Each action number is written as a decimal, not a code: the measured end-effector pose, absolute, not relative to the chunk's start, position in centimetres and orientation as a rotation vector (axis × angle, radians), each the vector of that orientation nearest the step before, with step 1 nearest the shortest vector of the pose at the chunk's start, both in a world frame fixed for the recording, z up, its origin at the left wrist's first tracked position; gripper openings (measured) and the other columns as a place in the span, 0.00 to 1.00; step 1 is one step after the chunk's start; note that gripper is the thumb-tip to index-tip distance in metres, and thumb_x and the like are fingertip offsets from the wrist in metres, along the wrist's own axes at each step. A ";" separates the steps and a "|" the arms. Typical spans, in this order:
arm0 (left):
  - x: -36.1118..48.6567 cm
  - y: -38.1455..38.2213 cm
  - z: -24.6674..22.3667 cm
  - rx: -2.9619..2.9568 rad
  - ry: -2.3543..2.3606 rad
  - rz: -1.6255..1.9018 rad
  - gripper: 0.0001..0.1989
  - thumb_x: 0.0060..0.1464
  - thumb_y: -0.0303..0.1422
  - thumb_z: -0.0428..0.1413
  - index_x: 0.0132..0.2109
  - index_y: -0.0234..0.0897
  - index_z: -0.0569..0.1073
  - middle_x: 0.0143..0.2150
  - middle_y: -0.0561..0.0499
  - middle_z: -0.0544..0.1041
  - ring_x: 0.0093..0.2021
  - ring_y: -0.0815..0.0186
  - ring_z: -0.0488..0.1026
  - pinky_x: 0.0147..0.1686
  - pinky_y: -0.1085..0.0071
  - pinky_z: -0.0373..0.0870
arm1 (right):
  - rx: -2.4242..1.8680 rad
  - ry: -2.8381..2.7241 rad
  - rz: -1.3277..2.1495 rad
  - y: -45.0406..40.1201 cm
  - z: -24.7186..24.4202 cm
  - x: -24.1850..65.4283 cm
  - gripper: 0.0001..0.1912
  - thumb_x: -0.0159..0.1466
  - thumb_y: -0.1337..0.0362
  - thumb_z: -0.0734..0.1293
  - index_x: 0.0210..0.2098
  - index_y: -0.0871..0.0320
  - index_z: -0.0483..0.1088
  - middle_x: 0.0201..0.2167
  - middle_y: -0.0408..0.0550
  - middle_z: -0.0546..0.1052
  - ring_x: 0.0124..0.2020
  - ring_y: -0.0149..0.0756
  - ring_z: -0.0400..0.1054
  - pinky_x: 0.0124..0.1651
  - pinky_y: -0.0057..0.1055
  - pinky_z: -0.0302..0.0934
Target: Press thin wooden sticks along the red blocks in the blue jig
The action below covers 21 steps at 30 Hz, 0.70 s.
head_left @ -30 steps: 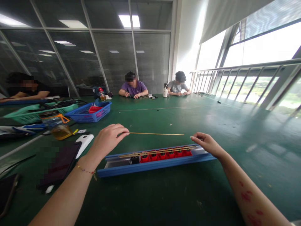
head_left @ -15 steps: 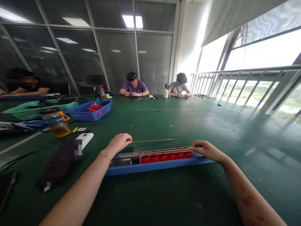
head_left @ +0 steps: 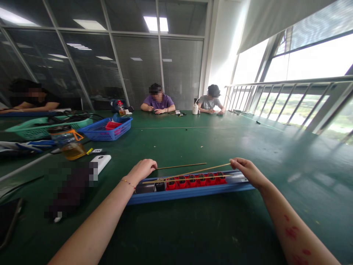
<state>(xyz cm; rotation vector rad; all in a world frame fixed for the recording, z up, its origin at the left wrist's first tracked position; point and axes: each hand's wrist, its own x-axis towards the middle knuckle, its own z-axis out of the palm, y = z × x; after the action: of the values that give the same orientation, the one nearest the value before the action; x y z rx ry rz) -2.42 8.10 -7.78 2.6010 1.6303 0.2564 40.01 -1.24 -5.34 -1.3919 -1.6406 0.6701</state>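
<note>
Left hand [head_left: 146, 168], pinched closed, holds a thin stick [head_left: 181, 166]; right hand [head_left: 243, 169], likewise, a second stick [head_left: 204, 170].

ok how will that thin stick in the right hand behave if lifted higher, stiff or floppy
The thin stick looks fairly stiff: it runs nearly straight though the right hand pinches just one end. It is probably light, being so slender. That thinness also suggests it could snap if bent hard.

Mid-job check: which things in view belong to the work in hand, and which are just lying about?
Apparently in use:
left hand pinching one stick
right hand pinching another stick
long blue tray
red holders in it

Apparently just lying about:
blue basket
green basket
drink jar
white device
phone
</note>
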 end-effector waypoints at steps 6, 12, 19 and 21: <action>-2.3 7.9 -7.5 2.586 1.620 0.275 0.08 0.50 0.32 0.50 0.34 0.43 0.74 0.37 0.53 0.76 0.37 0.67 0.71 0.34 0.74 0.63 | -1.432 -1.229 0.615 -0.7 -5.7 42.7 0.19 0.56 0.46 0.60 0.24 0.57 0.62 0.22 0.40 0.65 0.24 0.28 0.56 0.27 0.24 0.50; -2.4 8.0 -7.7 2.593 1.598 0.289 0.08 0.50 0.32 0.50 0.34 0.42 0.74 0.37 0.53 0.76 0.36 0.67 0.71 0.34 0.74 0.63 | -1.433 -1.237 0.534 -0.1 -6.5 43.5 0.20 0.56 0.46 0.60 0.22 0.57 0.63 0.21 0.40 0.65 0.24 0.28 0.57 0.29 0.25 0.52; -2.3 7.9 -7.6 2.610 1.617 0.303 0.09 0.51 0.35 0.49 0.33 0.43 0.74 0.36 0.53 0.76 0.35 0.66 0.71 0.34 0.73 0.63 | -1.552 -1.506 0.455 1.1 -7.1 42.5 0.22 0.56 0.45 0.59 0.24 0.58 0.67 0.18 0.40 0.64 0.23 0.29 0.58 0.27 0.26 0.53; -2.2 7.7 -7.4 2.614 1.620 0.306 0.12 0.53 0.38 0.47 0.33 0.42 0.74 0.35 0.52 0.76 0.35 0.65 0.71 0.33 0.73 0.63 | -1.613 -1.663 0.488 1.6 -7.0 42.1 0.22 0.55 0.45 0.60 0.25 0.58 0.69 0.17 0.40 0.65 0.22 0.29 0.58 0.26 0.26 0.52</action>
<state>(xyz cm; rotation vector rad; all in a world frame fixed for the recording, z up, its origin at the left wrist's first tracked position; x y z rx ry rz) -2.20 7.70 -7.43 2.6142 1.6197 0.3056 42.09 1.58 -6.97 -1.6131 -1.6635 0.4876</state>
